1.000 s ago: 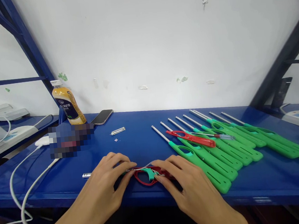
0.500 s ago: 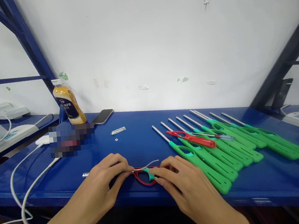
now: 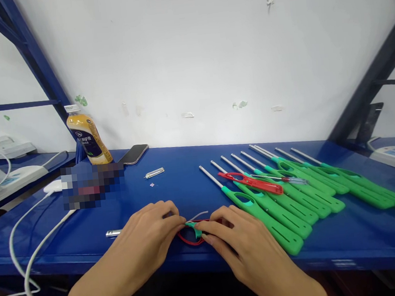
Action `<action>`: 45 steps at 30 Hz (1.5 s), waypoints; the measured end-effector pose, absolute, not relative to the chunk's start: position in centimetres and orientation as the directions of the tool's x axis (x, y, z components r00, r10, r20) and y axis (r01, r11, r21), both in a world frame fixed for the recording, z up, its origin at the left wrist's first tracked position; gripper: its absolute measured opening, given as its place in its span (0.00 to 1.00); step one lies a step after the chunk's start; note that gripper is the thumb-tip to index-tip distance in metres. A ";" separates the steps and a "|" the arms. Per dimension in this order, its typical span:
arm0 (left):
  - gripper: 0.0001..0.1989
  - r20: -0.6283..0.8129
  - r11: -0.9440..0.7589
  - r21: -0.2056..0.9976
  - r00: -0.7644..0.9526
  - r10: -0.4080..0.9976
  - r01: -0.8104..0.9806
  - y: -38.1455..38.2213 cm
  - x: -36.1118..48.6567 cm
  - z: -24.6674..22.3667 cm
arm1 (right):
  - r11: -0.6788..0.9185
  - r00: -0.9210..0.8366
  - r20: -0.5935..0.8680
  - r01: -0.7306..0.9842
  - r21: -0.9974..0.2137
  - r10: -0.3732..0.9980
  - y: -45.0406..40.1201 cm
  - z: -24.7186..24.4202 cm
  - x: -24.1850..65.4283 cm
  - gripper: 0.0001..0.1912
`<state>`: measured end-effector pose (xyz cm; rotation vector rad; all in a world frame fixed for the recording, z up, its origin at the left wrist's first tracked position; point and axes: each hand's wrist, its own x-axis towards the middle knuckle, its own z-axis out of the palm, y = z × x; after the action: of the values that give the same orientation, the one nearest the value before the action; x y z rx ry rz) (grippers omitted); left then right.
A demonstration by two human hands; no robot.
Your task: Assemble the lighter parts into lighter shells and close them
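Note:
A red lighter shell [image 3: 190,243] of a long-nosed lighter lies near the table's front edge, partly covered by both hands. In its loop sits a teal trigger [image 3: 196,230], and a thin whitish tube [image 3: 199,214] sticks up behind it. My left hand [image 3: 152,229] is closed, thumb and index finger pinched at the trigger's left side; what lies between the fingertips is hidden. A silvery metal tip [image 3: 113,233] shows beyond that hand. My right hand [image 3: 239,237] grips the shell's right part, its thumb and index finger at the trigger.
Several green long-nosed lighters [image 3: 263,214] lie side by side on the right. Across them rest another red shell piece [image 3: 258,183] and a screwdriver [image 3: 295,181]. Behind my left hand lie a small clear part [image 3: 154,173] and a phone [image 3: 135,154]; a drink bottle [image 3: 90,139] leans left.
My left fingertips have shifted right along the shell, closer to the trigger. More of the silvery tip shows on the left. My right hand keeps its hold.

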<state>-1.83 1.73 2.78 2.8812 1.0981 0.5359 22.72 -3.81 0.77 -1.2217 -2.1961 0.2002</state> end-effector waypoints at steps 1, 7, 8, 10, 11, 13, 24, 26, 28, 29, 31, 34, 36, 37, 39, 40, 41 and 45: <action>0.15 0.301 -0.756 0.091 0.706 0.641 0.648 1.7 -1.7 2.9 | 0.566 -0.389 0.440 0.718 -0.406 0.809 -3.8 0.8 22.7 0.15; 0.18 0.263 -0.761 0.038 0.728 0.633 0.648 1.7 -1.6 3.3 | 0.581 -0.394 0.462 0.713 -0.393 0.795 -3.8 0.8 22.7 0.14; 0.19 0.262 -0.762 0.046 0.728 0.633 0.646 1.7 -1.6 3.3 | 0.580 -0.393 0.461 0.714 -0.392 0.795 -3.8 0.8 22.7 0.14; 0.19 0.262 -0.762 0.049 0.728 0.633 0.646 1.7 -1.7 3.3 | 0.574 -0.391 0.454 0.719 -0.392 0.801 -3.8 0.8 22.8 0.14; 0.19 0.266 -0.761 0.038 0.728 0.632 0.648 1.7 -1.6 3.3 | 0.571 -0.393 0.447 0.721 -0.393 0.804 -3.8 0.8 22.8 0.14; 0.18 0.279 -0.756 -0.013 0.728 0.626 0.654 1.5 -1.4 3.3 | 0.566 -0.392 0.439 0.723 -0.396 0.809 -3.8 0.7 22.8 0.15; 0.18 0.348 -0.721 -0.179 0.729 0.590 0.669 0.5 -0.7 2.5 | 0.564 -0.390 0.439 0.723 -0.398 0.809 -3.8 0.8 22.8 0.14; 0.18 0.355 -0.721 -0.178 0.727 0.588 0.670 0.6 -0.8 2.4 | 0.565 -0.389 0.440 0.721 -0.400 0.809 -3.8 0.8 22.8 0.14; 0.18 0.361 -0.719 -0.175 0.724 0.589 0.672 0.7 -0.8 2.3 | 0.569 -0.389 0.448 0.720 -0.397 0.805 -3.8 0.8 22.8 0.14; 0.18 0.358 -0.718 -0.174 0.723 0.592 0.674 0.7 -0.8 2.3 | 0.570 -0.389 0.450 0.720 -0.395 0.803 -3.8 0.8 22.8 0.14; 0.18 0.344 -0.716 -0.171 0.722 0.600 0.677 0.7 -0.7 2.4 | 0.573 -0.392 0.452 0.721 -0.390 0.801 -3.9 0.9 22.8 0.14; 0.18 0.319 -0.720 -0.158 0.725 0.611 0.676 0.6 -0.7 2.4 | 0.574 -0.396 0.449 0.723 -0.386 0.801 -3.9 1.0 22.8 0.14; 0.17 0.309 -0.722 -0.145 0.724 0.617 0.677 0.6 -0.7 2.4 | 0.575 -0.394 0.455 0.723 -0.383 0.799 -3.9 1.0 22.8 0.15; 0.17 0.306 -0.722 -0.140 0.723 0.620 0.678 0.6 -0.7 2.4 | 0.576 -0.394 0.457 0.722 -0.383 0.798 -3.9 1.0 22.8 0.14; 0.16 0.307 -0.723 -0.131 0.721 0.621 0.678 0.7 -0.7 2.4 | 0.577 -0.393 0.460 0.722 -0.382 0.796 -3.9 1.0 22.8 0.15; 0.16 0.310 -0.726 -0.125 0.721 0.620 0.677 0.7 -0.7 2.4 | 0.576 -0.393 0.458 0.722 -0.383 0.797 -3.9 1.0 22.8 0.15; 0.16 0.313 -0.727 -0.119 0.720 0.619 0.676 0.6 -0.7 2.5 | 0.575 -0.395 0.452 0.722 -0.386 0.800 -3.9 1.0 22.8 0.15; 0.15 0.309 -0.722 -0.101 0.711 0.631 0.685 0.6 -0.7 2.5 | 0.570 -0.396 0.442 0.721 -0.394 0.805 -3.9 1.0 22.8 0.14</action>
<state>-0.74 0.56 2.54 3.0967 1.2059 0.4288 22.81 -3.90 0.99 -1.2142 -2.2057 0.1850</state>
